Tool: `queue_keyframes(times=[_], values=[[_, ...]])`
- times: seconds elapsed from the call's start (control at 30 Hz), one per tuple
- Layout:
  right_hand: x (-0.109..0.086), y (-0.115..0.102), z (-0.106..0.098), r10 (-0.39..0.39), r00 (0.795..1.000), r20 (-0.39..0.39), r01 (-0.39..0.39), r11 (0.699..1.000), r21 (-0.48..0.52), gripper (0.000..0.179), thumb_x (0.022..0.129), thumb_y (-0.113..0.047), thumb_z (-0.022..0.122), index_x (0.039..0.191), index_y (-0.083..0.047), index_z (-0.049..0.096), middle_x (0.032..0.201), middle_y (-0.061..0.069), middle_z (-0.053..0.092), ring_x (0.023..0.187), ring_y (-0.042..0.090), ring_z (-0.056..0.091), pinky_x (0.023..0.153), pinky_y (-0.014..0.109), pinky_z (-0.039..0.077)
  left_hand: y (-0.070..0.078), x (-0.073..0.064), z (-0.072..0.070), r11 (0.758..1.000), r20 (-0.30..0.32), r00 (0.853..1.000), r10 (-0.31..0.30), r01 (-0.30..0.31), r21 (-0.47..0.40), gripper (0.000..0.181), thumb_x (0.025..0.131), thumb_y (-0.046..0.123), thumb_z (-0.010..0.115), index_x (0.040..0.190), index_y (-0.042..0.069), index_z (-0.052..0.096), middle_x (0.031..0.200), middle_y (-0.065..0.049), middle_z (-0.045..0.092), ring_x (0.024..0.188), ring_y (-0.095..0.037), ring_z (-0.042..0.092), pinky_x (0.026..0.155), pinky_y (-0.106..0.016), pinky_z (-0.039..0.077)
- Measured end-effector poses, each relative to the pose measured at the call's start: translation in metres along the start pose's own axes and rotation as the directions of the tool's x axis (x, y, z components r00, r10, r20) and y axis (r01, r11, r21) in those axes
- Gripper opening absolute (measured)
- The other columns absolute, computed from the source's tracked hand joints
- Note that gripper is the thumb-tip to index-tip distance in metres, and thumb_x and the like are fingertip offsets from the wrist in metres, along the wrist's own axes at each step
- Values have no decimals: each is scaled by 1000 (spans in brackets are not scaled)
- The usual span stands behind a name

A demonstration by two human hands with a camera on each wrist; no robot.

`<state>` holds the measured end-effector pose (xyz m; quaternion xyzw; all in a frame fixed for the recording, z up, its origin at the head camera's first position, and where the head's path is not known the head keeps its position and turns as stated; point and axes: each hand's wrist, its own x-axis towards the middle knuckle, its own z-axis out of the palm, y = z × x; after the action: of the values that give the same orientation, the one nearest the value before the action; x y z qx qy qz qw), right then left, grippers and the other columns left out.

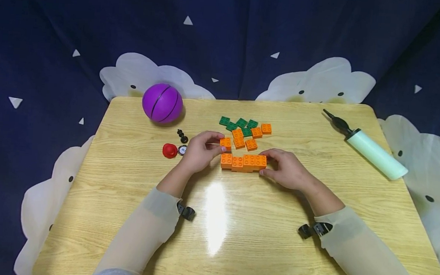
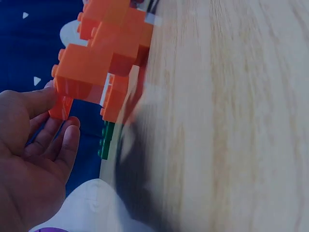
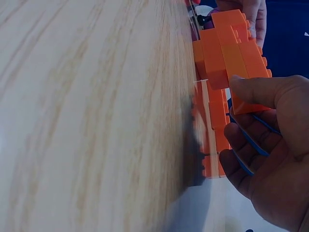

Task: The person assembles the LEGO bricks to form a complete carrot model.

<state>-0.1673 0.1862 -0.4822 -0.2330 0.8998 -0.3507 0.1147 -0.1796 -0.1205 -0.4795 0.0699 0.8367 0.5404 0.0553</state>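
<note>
My left hand (image 1: pixel 202 151) pinches a single orange toy building brick (image 1: pixel 225 142) between thumb and fingers, just behind the left end of a short orange brick wall (image 1: pixel 249 161). In the left wrist view that loose brick (image 2: pixel 61 108) shows partly past the wall's end. The wall is of joined bricks, studs up, with a stepped front face. My right hand (image 1: pixel 287 170) grips its right end, the thumb in front and the fingers behind. In the right wrist view the thumb (image 3: pixel 253 89) presses on the wall's end brick (image 3: pixel 246 99).
Behind the wall lie loose orange bricks (image 1: pixel 256 132) and green bricks (image 1: pixel 242 122). A red hat-shaped piece (image 1: pixel 170 151), a round disc (image 1: pixel 182 150) and a black beaded piece (image 1: pixel 182 136) lie left. A purple ball (image 1: pixel 163 103) stands back left, a hand pump (image 1: pixel 375 153) right.
</note>
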Motion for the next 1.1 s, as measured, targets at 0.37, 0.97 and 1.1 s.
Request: queue_keyframes(times=[0.37,0.97,1.1], values=[[0,-2,-1,-5,1000,-1,5,1000,-9,49,90,-19,83,133,-5,65,137,14,65,131,35,57,111,53,42,16,-12,4,999,9,999,50,-50,1,33,92,17,82,123,18,72,120,4,67,100,-18,69,91,-33,57],[1,-3,-1,-8,1000,-3,8,1000,-3,47,89,-18,84,131,-5,67,135,13,66,128,33,59,110,53,44,23,-23,18,989,62,989,136,-139,52,31,92,21,82,122,18,73,124,11,68,118,-13,61,103,-40,50],[1,-3,-1,-1,1000,-2,1,1000,-2,47,89,-19,84,131,-7,67,134,11,67,126,33,60,109,53,45,22,-24,22,990,77,989,125,-129,58,30,93,23,82,121,21,73,124,13,67,118,-12,61,101,-39,51]])
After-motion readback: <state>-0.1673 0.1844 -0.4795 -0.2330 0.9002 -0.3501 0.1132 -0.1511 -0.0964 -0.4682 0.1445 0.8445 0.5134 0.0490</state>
